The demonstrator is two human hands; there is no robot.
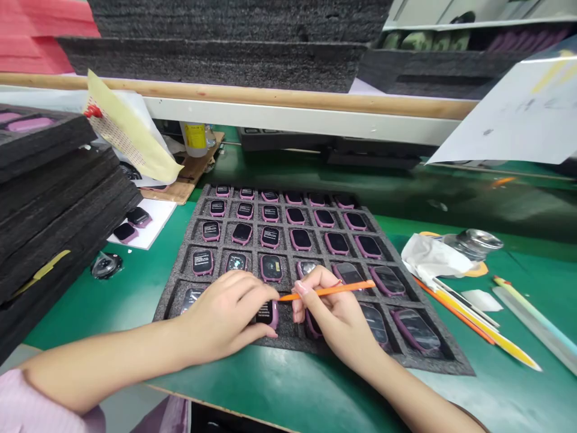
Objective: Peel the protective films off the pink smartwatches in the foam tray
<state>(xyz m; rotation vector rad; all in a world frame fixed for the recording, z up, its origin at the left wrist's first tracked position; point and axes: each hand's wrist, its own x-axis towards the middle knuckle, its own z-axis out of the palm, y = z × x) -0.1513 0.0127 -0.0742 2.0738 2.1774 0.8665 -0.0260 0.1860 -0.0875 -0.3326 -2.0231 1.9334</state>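
Observation:
A dark foam tray [178,282] lies on the green table and holds several pink-cased smartwatch bodies with black screens. My left hand [225,316] rests on the tray's front row, fingers closed around one pink watch body [269,314]. My right hand [336,313] pinches a thin orange stick [336,290] whose tip points left toward that watch, next to my left fingers. Some watches in the near rows carry clear film; one such is the watch body [271,266] just beyond my hands.
A stack of black foam trays [49,192] stands at the left, two loose watches [133,224] on white paper beside it. At the right lie crumpled white plastic [428,255], a metal lid [473,240], orange and yellow sticks [478,319]. A shelf rail [288,99] crosses behind.

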